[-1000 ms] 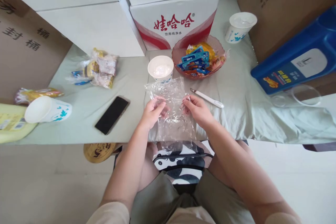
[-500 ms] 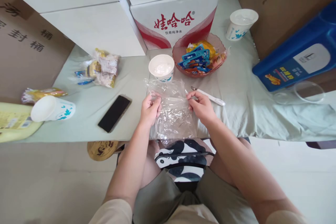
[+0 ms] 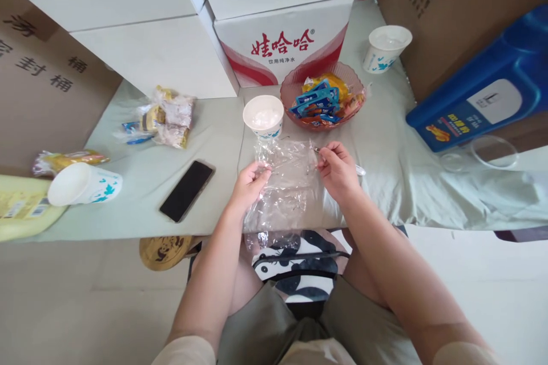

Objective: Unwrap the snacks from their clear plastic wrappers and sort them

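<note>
A crumpled clear plastic bag (image 3: 287,188) lies on the grey-green tablecloth (image 3: 214,142) at the table's near edge, its lower end hanging over. My left hand (image 3: 250,185) pinches the bag's left edge. My right hand (image 3: 338,171) pinches its right edge, partly covering a white pen-like stick (image 3: 359,170). Just beyond the bag stands a white paper cup (image 3: 263,116) with something white inside. Behind it sits a pink glass bowl (image 3: 355,88) full of wrapped snacks.
A black phone (image 3: 186,190) lies left of the bag. Farther left are snack packets (image 3: 165,117), a tipped paper cup (image 3: 83,185) and a yellow pack (image 3: 21,208). Another cup (image 3: 385,47) stands at the back right, with a blue container (image 3: 479,91), a clear ring (image 3: 494,152) and cardboard boxes around.
Both hands have moved slightly away from me and spread apart along the bag's edges. The bag's top part now lies flatter, and my right hand covers more of the white stick.
</note>
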Demonstrator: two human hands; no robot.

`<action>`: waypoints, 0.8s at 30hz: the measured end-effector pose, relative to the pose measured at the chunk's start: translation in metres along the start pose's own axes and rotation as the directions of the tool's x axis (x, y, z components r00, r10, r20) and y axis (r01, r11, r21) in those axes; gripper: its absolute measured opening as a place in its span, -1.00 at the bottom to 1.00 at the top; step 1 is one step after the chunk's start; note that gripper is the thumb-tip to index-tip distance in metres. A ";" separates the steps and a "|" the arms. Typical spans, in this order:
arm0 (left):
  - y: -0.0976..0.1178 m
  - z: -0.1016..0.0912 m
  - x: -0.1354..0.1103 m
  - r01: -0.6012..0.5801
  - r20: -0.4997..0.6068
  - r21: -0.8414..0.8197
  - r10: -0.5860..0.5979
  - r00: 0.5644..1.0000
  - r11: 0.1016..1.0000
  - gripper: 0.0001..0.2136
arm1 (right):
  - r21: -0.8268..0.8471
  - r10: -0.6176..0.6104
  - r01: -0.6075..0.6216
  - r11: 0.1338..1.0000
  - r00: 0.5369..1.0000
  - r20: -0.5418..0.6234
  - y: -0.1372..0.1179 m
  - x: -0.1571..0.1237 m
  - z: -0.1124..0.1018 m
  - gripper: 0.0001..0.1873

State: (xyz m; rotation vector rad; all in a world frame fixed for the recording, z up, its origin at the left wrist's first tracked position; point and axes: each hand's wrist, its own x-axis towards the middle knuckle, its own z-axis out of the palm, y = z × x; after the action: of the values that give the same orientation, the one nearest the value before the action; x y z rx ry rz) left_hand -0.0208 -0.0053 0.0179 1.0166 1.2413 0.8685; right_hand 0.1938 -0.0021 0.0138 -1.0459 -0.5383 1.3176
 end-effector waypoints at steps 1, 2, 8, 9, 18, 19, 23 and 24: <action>0.000 0.000 0.000 -0.001 0.001 -0.007 0.001 1.000 1.000 -0.62 | 0.021 0.016 -0.016 1.000 1.000 0.014 -0.001 0.000 0.000 -0.66; -0.001 0.000 0.000 0.003 0.008 -0.010 -0.003 1.000 1.000 -0.62 | 0.026 0.048 -0.050 0.998 0.997 0.053 -0.002 -0.001 0.000 -0.64; -0.002 0.002 0.001 0.038 0.056 0.021 -0.040 0.998 0.999 -0.62 | -0.079 0.134 -0.123 0.989 0.980 0.149 0.002 -0.003 0.002 -0.66; -0.002 0.002 0.001 0.033 0.045 0.018 -0.034 0.998 0.999 -0.61 | -0.065 0.097 -0.091 0.994 0.989 0.111 0.003 -0.001 0.002 -0.65; 0.004 0.002 0.000 -0.003 -0.035 -0.038 0.001 0.999 0.999 -0.57 | 0.066 0.052 -0.050 0.997 0.998 -0.026 -0.005 0.006 -0.005 -0.55; 0.003 0.002 0.000 -0.004 -0.033 -0.040 0.003 0.999 0.999 -0.56 | 0.061 0.080 -0.080 0.995 0.997 0.006 -0.003 0.005 -0.003 -0.54; 0.004 0.003 -0.002 -0.020 -0.026 -0.084 0.018 0.999 0.996 -0.56 | -0.057 0.122 -0.118 0.991 0.990 0.072 0.007 0.003 0.001 -0.51; 0.005 0.004 -0.002 -0.030 -0.032 -0.106 0.027 0.999 0.994 -0.56 | -0.103 0.058 -0.055 0.993 0.998 0.027 0.007 0.002 0.001 -0.54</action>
State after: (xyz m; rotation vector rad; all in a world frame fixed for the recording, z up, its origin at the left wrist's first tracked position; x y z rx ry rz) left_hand -0.0173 -0.0063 0.0235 0.9408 1.1957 0.9657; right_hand 0.1897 -0.0001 0.0076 -1.1343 -0.6079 1.3685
